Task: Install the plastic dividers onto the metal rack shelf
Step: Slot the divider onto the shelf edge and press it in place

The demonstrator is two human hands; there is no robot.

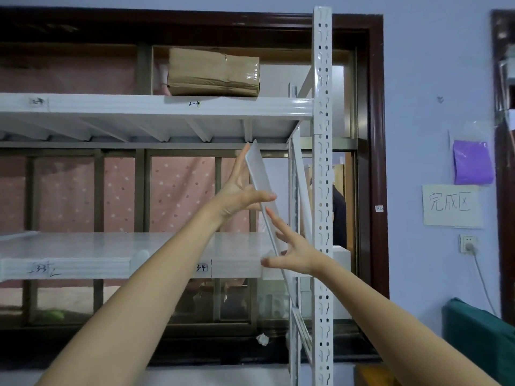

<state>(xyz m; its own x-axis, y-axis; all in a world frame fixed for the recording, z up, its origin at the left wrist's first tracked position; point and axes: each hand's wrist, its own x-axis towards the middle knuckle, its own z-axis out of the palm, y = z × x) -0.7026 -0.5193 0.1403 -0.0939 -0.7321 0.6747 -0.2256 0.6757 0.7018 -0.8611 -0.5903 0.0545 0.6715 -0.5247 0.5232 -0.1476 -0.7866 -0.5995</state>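
both forearms are reaching up, left hand and right hand steadying the tilted divider with loose straight fingers beside the post, so it is risking slipping off the shelf.

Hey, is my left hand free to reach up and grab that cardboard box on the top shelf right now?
Probably not yet. The left hand is steadying the upper part of the tilted plastic divider, with the right hand lower down. The cardboard box sits above, across the upper shelf.
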